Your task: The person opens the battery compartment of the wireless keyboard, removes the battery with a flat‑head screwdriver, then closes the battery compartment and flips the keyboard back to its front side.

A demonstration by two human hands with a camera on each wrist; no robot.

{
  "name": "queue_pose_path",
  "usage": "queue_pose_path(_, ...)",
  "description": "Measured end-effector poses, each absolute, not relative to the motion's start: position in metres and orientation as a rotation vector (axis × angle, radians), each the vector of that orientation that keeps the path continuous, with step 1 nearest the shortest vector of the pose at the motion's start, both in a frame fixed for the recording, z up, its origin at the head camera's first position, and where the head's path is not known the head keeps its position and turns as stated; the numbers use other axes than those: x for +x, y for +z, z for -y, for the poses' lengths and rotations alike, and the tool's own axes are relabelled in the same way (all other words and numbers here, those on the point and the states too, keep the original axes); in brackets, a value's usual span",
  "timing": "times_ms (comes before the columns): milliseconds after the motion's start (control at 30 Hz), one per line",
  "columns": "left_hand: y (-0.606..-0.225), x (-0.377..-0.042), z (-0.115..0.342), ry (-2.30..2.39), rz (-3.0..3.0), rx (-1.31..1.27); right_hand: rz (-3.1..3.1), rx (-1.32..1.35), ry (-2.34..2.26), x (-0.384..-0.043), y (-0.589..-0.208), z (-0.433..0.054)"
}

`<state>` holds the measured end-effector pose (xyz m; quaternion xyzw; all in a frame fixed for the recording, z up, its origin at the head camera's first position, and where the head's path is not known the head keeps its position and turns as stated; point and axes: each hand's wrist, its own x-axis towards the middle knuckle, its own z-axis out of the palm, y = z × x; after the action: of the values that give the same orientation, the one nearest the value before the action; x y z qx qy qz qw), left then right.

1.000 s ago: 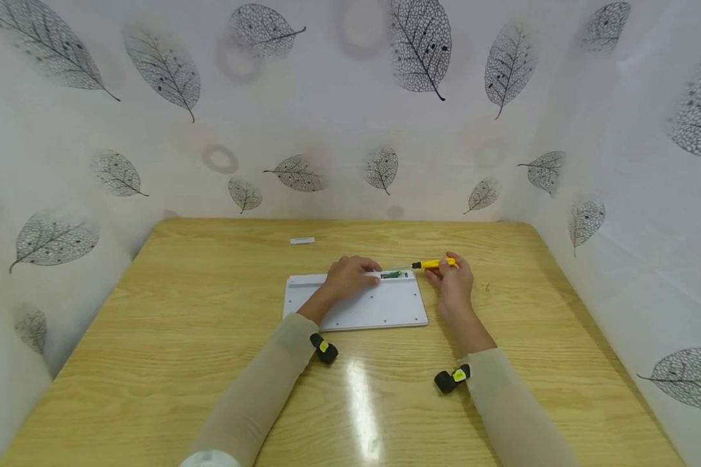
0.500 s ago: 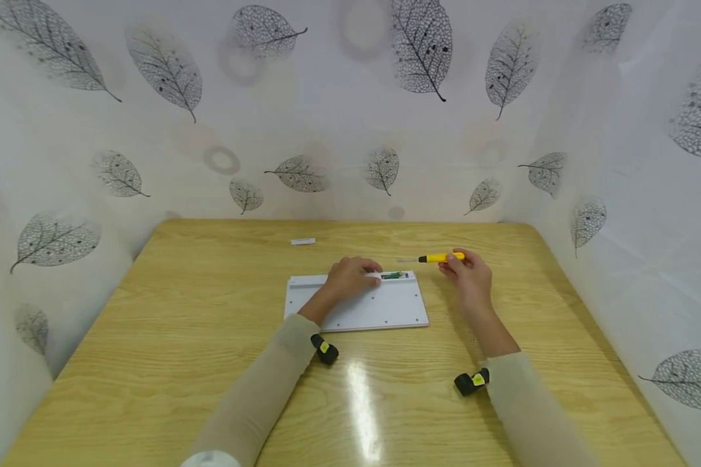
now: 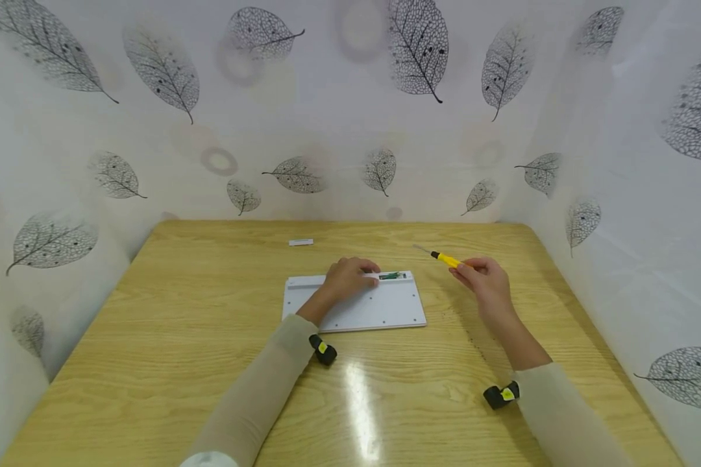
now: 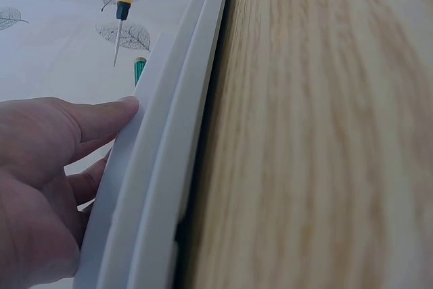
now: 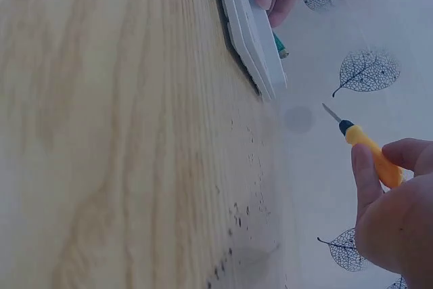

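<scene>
A white keyboard (image 3: 380, 311) lies face down on the table, its screw-dotted back upward. Along its far side runs a raised ridge with an uncovered compartment at the right, where a green battery (image 3: 391, 276) shows. My left hand (image 3: 347, 277) grips this ridge, thumb on the near side and fingers over the far side. In the left wrist view the thumb presses against the white edge near the green battery (image 4: 139, 69). My right hand (image 3: 491, 285) holds a yellow-handled screwdriver (image 3: 447, 260) in the air, right of the keyboard. Its metal tip points up and left, apart from the keyboard.
A small white strip (image 3: 300, 242), perhaps the compartment cover, lies near the back of the wooden table (image 3: 210, 363). Leaf-patterned curtains (image 3: 327, 97) enclose the back and sides. Black wrist cameras (image 3: 501, 395) sit at both cuffs.
My right hand has moved right with the screwdriver, drawing its tip away from the compartment and tilting it upward. The left hand and keyboard have stayed in place.
</scene>
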<state>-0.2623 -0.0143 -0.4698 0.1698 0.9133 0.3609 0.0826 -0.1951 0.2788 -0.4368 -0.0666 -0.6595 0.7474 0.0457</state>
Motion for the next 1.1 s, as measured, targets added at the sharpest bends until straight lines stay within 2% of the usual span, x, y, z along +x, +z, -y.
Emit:
queue_pose_path(433, -0.472, -0.262, 0.014, 1.087, -2.713, 0.512, 2.182, -0.243, 2.186, -0.175, -0.437, -0.295)
queue_pose_path(800, -0.467, -0.259, 0.014, 1.088, -2.717, 0.514, 2.377, -0.536, 1.763, -0.161, -0.442, -0.317)
queue_pose_path(1100, -0.464, -0.258, 0.014, 1.070, -2.740, 0.517, 2.513, -0.604, 1.474, -0.157, -0.448, -0.329)
